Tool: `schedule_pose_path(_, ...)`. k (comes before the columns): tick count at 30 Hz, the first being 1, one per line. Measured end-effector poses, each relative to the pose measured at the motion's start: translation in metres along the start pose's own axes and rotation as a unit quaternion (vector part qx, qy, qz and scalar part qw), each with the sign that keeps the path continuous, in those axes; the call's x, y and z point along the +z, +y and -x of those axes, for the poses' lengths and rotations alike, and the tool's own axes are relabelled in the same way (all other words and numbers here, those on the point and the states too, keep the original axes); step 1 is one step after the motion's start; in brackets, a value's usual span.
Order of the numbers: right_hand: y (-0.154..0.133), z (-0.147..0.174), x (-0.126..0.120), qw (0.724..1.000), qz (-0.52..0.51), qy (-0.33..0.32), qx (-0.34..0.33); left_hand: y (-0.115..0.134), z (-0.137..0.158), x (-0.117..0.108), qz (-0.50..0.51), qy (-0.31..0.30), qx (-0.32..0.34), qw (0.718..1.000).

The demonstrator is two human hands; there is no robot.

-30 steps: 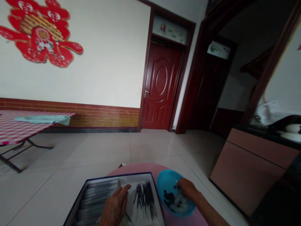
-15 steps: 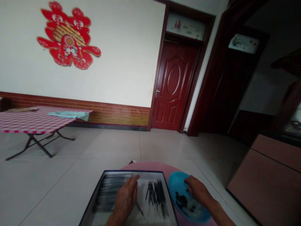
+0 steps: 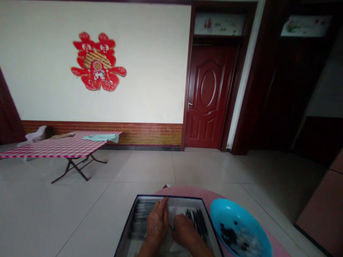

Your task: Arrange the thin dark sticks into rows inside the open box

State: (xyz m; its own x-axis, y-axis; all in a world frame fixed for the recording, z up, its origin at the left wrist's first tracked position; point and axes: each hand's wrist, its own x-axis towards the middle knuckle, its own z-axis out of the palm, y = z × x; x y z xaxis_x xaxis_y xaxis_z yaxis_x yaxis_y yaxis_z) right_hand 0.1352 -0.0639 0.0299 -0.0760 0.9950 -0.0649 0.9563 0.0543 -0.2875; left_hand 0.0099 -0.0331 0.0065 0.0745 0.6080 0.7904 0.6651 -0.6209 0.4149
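On our worktop (image 3: 187,191) a tray (image 3: 177,207) holds rods (image 3: 199,219), a bowl (image 3: 223,210) sits at its three o'clock, and beyond we have a door (image 3: 207,96) at one and a wall ornament (image 3: 99,64) at eleven.

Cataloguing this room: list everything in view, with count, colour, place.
Tray: 1, white, blue-rimmed, bottom centre
Sticks: many, black, tray's right
Bundle: uncounted, dark, tray's left
Bowl: 1, blue, right of tray
Bits: many, black and whitish, in bowl
Pink table: 1, pink, under tray
Checked table: 1, red and white, left
Cloth: 1, teal, on checked table
Pale object: 1, whitish, behind checked table
Decoration: 1, red and gold, wall
Door: 1, red, right of decoration
Doorway: 1, dark, right
Cabinet: 1, brownish, right edge
Floor: tiles, pale, below
Left hand: 1, bare, over tray
Right hand: 1, bare, beside it
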Motion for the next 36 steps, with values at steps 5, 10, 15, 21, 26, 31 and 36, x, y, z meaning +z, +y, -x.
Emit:
schedule_pose_path(5,0.008,0.000,0.000,0.999,0.026,-0.006,0.025,0.003,-0.001,0.002,-0.002,-0.004,0.008,1.000)
schedule_pose_path(10,0.028,-0.008,-0.018,0.999,0.023,0.011,0.031,0.003,0.000,0.004,-0.002,0.009,0.029,1.000)
schedule_pose_path(15,0.055,-0.014,-0.037,0.997,0.020,0.048,0.054,0.002,0.004,0.008,-0.006,0.011,0.055,0.998)
schedule_pose_path(21,0.065,-0.008,-0.023,0.995,0.033,0.058,0.072,0.004,0.005,0.007,-0.011,0.011,0.056,0.998)
schedule_pose_path(26,0.062,-0.007,-0.012,0.996,0.036,0.070,0.047,0.005,0.004,0.005,-0.007,0.003,0.053,0.999)
schedule_pose_path(31,0.047,0.006,-0.002,0.998,0.022,0.039,-0.033,0.004,0.005,0.005,-0.014,0.001,0.055,0.998)
schedule_pose_path(36,0.046,0.009,0.000,0.998,0.045,0.016,-0.050,0.003,0.005,0.004,-0.014,-0.014,0.058,0.998)
